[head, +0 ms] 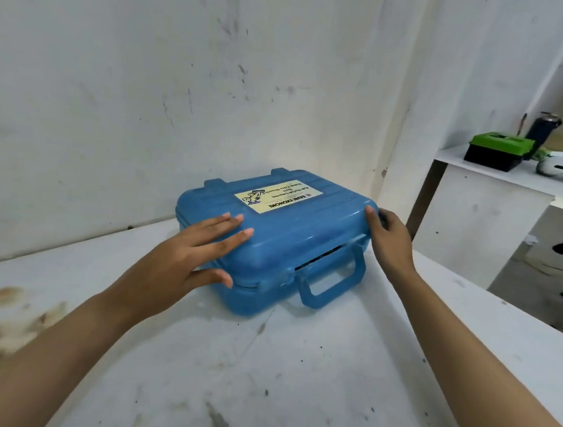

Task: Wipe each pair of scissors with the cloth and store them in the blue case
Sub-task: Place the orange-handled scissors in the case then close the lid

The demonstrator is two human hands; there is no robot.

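Left hand (193,257) flat and open on the blue case (292,234) lid; right hand (390,241) gripping its side edge

The blue case (291,247) is a glossy mid-blue all over, lid, handle and hinge tabs alike, with faint ribbing across the lid. A pale yellow label (276,194) on the lid carries black lettering and a small cartoon figure in blue and black. The bench (295,381) is white, marked with grey scuffs and brown stains at its left. The wall (117,68) is off-white with dark smudges. On the far white table (496,176) sits a black box with a bright green lid (497,151), beside a dark, perhaps navy, bottle (544,128).
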